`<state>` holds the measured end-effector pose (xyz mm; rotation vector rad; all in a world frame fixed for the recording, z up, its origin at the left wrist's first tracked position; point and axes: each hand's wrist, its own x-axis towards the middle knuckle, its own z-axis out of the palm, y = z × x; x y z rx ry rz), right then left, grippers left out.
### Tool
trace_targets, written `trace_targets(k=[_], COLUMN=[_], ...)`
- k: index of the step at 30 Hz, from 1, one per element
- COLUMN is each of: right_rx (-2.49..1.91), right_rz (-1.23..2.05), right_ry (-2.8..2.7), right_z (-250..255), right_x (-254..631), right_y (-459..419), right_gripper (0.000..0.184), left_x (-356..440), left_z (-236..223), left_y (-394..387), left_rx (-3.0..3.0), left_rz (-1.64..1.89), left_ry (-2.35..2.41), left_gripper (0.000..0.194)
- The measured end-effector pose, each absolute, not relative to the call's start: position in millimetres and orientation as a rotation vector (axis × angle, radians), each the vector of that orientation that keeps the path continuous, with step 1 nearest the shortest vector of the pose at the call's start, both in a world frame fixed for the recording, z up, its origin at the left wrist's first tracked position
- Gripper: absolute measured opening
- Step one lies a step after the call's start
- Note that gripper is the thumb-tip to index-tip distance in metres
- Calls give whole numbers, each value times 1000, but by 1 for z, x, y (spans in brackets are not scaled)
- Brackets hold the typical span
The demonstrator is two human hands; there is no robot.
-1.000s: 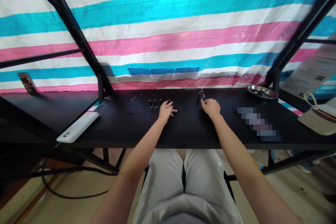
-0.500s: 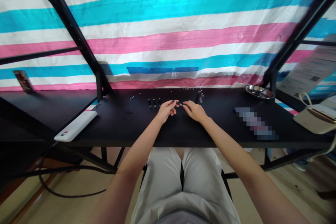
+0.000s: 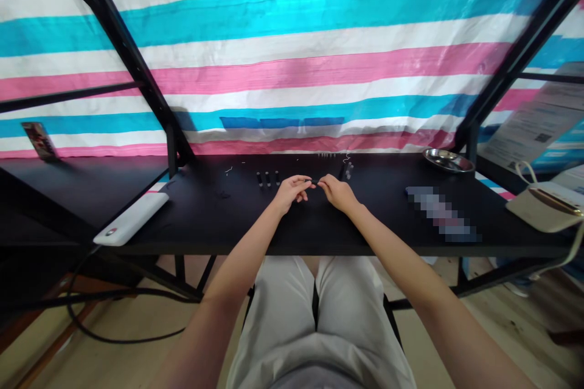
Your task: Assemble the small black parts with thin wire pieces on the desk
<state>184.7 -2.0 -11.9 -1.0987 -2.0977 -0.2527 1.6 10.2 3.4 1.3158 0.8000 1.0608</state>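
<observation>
Centre of the black tabletop point(image 3: 205, 213), grip: both hands are in a narrow pinch, fingertips meeting on one small black piece point(image 3: 314, 181); it's too tiny for me to tell which fingers bear its weight.

Left hand point(image 3: 288, 191): curled, wrist low, just right of a row of three upright black cylinders point(image 3: 267, 179).

Right hand point(image 3: 337, 192): angled in from the right, near two or three dark upright pieces point(image 3: 345, 170).

Far edge of the table: a short row of tiny metal pins point(image 3: 326, 154) stands just behind the hands, with a steel dish point(image 3: 448, 160) off to the right.

Nearer the edge: a white flat case point(image 3: 130, 219) lies left, a pixelated strip point(image 3: 440, 213) right.

Risks, as I read them from here: a slack pinch could drop the piece, and black on black, I'd struggle to spot it. A careless sideways swing of either wrist could topple the upright pieces.
</observation>
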Motion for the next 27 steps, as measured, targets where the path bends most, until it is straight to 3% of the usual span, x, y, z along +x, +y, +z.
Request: trace_targets(k=[27], right_rx=[-1087], right_rz=[-291], right_ry=[-2088], right_z=[-5], right_x=[183], right_y=[-5], right_gripper=[37], left_x=[4], left_z=[5], left_y=[10], left_rx=[1419], left_rz=[1197], left_ry=[893], left_gripper=[37])
